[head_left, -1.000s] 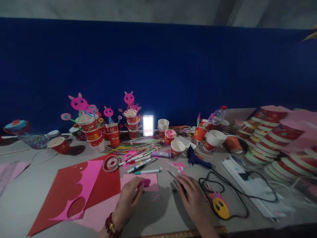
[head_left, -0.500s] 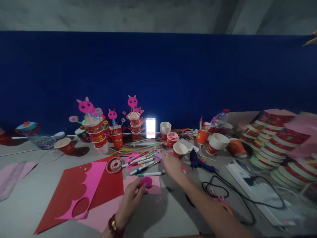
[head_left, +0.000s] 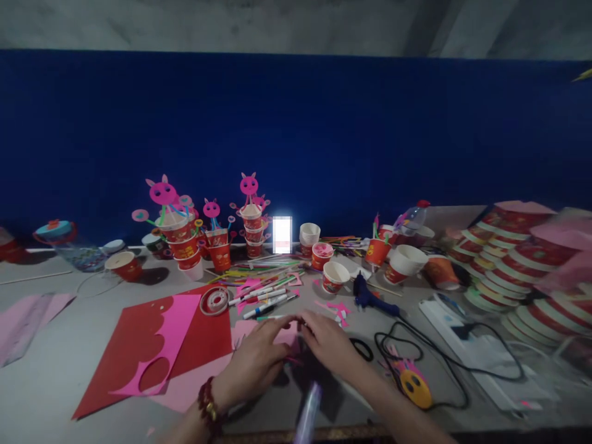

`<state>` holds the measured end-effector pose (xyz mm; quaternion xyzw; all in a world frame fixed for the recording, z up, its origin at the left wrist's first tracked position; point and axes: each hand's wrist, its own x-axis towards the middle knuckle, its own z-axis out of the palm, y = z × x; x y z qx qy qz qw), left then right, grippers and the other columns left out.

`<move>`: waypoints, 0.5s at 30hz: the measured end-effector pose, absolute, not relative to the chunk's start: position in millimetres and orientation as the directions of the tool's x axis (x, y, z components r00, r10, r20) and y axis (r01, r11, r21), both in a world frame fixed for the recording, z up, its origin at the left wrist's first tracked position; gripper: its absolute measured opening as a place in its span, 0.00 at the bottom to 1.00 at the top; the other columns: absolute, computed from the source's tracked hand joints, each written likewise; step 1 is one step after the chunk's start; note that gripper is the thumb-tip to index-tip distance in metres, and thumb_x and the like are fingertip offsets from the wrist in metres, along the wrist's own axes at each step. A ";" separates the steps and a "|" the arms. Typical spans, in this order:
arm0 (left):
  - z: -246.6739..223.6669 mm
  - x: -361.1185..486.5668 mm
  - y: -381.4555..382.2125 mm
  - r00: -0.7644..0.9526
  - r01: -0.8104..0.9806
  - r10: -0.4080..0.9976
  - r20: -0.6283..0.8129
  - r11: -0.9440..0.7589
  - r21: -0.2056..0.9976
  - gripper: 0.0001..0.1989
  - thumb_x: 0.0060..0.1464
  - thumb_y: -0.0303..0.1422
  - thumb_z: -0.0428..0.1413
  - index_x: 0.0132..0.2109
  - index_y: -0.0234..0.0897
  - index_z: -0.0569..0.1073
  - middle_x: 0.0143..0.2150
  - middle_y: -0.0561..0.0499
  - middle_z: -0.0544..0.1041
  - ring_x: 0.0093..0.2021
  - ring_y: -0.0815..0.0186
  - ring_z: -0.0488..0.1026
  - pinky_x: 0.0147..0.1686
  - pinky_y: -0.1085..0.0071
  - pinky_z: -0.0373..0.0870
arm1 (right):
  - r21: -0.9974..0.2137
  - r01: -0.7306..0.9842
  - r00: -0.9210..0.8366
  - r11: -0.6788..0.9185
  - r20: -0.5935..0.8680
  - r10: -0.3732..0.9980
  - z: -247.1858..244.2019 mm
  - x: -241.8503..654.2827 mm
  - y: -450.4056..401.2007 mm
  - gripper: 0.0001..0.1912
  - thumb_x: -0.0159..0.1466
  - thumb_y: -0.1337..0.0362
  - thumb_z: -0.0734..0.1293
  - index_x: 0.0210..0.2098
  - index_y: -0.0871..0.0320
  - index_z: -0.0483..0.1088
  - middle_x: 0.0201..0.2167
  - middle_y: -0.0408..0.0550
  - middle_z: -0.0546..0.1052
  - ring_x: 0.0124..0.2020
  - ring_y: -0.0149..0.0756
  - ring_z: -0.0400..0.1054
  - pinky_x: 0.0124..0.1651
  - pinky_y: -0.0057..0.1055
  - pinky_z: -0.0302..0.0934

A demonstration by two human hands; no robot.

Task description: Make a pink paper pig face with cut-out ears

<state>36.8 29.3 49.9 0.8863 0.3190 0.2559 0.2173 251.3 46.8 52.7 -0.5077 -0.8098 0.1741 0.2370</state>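
My left hand (head_left: 256,354), with a dark beaded bracelet at the wrist, is curled above the table. A sliver of the dark pink paper circle (head_left: 293,359) shows by its thumb. My right hand (head_left: 326,339) meets it at the fingertips, fingers bent and pressed together; what lies in them is hidden. Below the hands, near the table's front edge, is a shiny purple tube-shaped thing (head_left: 308,412), whose kind I cannot tell. Beneath the fingers lies a light pink paper sheet (head_left: 239,333). Several markers (head_left: 268,306) lie just beyond.
Left are red card (head_left: 111,345), cut pink paper (head_left: 178,327) and a tape roll (head_left: 215,300). Decorated cup figures (head_left: 185,250) stand behind. To the right are a blue glue gun (head_left: 370,296), its cord, a power strip (head_left: 467,345) and stacked paper cups (head_left: 513,265).
My right hand has drawn back from the marker pile to meet my left hand. The purple thing that was at its fingers now shows below my hands, and the pink circle is mostly hidden.
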 end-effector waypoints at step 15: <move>-5.6 39.0 51.4 0.257 0.107 0.962 0.093 -0.124 0.986 0.14 0.67 0.39 0.50 0.47 0.35 0.76 0.31 0.49 0.77 0.30 0.67 0.74 0.30 0.73 0.73 | -0.855 0.359 -0.128 0.375 0.353 0.927 16.9 301.2 -40.6 0.16 0.71 0.61 0.59 0.29 0.56 0.72 0.25 0.48 0.76 0.29 0.38 0.72 0.34 0.30 0.65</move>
